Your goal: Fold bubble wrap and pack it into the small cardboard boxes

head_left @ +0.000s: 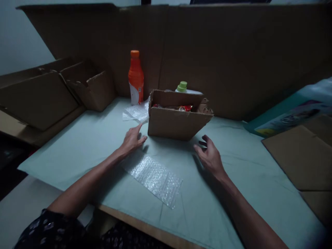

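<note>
A small open cardboard box (174, 121) stands on the pale green table cover (233, 193), with red packets showing inside it. My left hand (132, 139) lies flat on the cover just left of the box's front, fingers stretched toward it and holding nothing. To the right of the box's front my right hand (210, 156) rests with fingers loosely spread, also holding nothing. A strip of bubble wrap (153, 176) lies between my forearms, under the left wrist.
An orange bottle (136, 79) stands behind the box to the left, with more bubble wrap (136, 112) at its foot. A green-capped bottle (183, 87) shows behind the box. Cardboard walls (233, 52) surround the table; open cartons (88, 88) sit left, flat cardboard (298, 155) right.
</note>
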Demonstrator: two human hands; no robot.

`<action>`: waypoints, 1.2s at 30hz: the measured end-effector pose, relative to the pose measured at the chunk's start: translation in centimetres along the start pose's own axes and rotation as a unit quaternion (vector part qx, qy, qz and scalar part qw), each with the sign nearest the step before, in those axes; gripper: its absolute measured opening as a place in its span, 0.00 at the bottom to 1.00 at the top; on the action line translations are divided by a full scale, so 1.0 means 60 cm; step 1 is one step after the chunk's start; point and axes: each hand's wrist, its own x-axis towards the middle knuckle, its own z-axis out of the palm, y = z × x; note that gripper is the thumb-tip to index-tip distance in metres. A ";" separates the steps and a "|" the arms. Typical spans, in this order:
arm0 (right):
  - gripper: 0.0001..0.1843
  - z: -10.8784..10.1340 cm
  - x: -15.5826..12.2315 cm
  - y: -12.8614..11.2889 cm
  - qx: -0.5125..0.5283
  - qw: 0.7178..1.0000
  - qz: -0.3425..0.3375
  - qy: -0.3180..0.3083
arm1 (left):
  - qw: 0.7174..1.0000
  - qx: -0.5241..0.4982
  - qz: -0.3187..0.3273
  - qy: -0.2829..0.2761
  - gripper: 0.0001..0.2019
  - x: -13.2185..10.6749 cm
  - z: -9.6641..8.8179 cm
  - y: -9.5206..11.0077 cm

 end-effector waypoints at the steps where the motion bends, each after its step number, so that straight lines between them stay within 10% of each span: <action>1: 0.38 -0.005 -0.029 0.005 -0.020 0.999 -0.028 -0.019 | 1.000 0.017 -0.008 -0.002 0.31 -0.023 -0.015 -0.017; 10: 0.09 0.041 -0.165 -0.061 -0.076 0.956 -0.233 -0.163 | 0.994 0.107 -0.001 -0.001 0.07 -0.161 -0.046 -0.074; 28: 0.11 -0.014 -0.272 -0.115 -0.060 0.934 -0.241 -0.259 | 0.988 0.020 0.146 -0.052 0.06 -0.023 0.026 0.054; 36: 0.20 -0.005 -0.264 -0.115 -0.067 0.882 -0.357 -0.300 | 0.963 -0.075 0.225 -0.128 0.07 -0.198 -0.030 0.007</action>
